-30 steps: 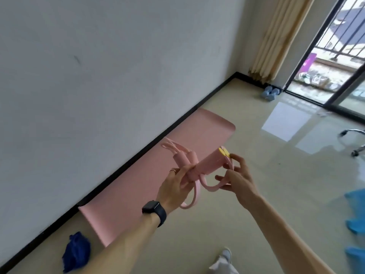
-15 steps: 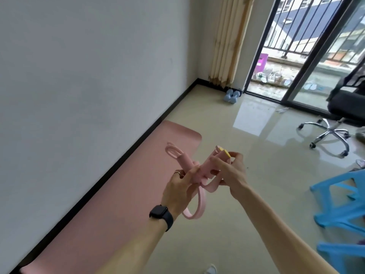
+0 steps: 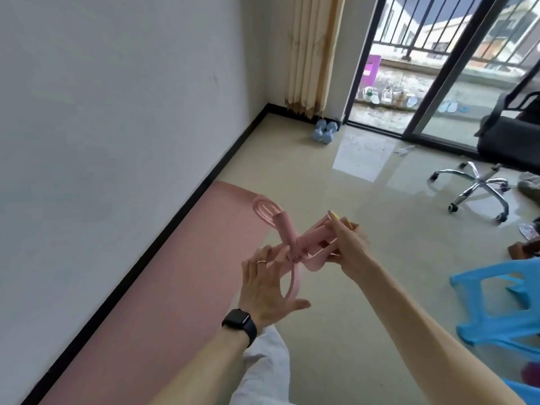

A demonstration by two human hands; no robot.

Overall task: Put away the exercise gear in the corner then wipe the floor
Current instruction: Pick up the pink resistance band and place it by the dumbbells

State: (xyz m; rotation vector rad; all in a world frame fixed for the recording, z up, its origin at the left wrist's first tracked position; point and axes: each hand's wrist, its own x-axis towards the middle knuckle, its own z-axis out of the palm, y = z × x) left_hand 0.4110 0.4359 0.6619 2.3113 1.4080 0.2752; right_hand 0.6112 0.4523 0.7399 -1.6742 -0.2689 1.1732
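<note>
- Right hand (image 3: 349, 248): fingers clamped on the pink jump rope (image 3: 295, 247), held in the air above the floor (image 3: 336, 331).
- Left hand (image 3: 267, 287): fingers spread wide, fingertips at the rope's loops.
- Pink mat (image 3: 175, 287): flat along the wall edge.
- Blue dumbbells (image 3: 324, 131): in the far corner.

Bare tiled floor (image 3: 336, 200) open through middle, from near to far corner. Left: wall (image 3: 117, 112), pink mat (image 3: 175, 287) flat along its base. Far corner: pair of blue dumbbells (image 3: 323, 131) just below curtain (image 3: 311, 54), beside sliding door frame (image 3: 359, 68). Right far: office chair (image 3: 479, 182), wheeled base spread over floor. Right near: blue plastic stools (image 3: 502, 305). Both hands mid-air over mat's right edge, clear of floor.
</note>
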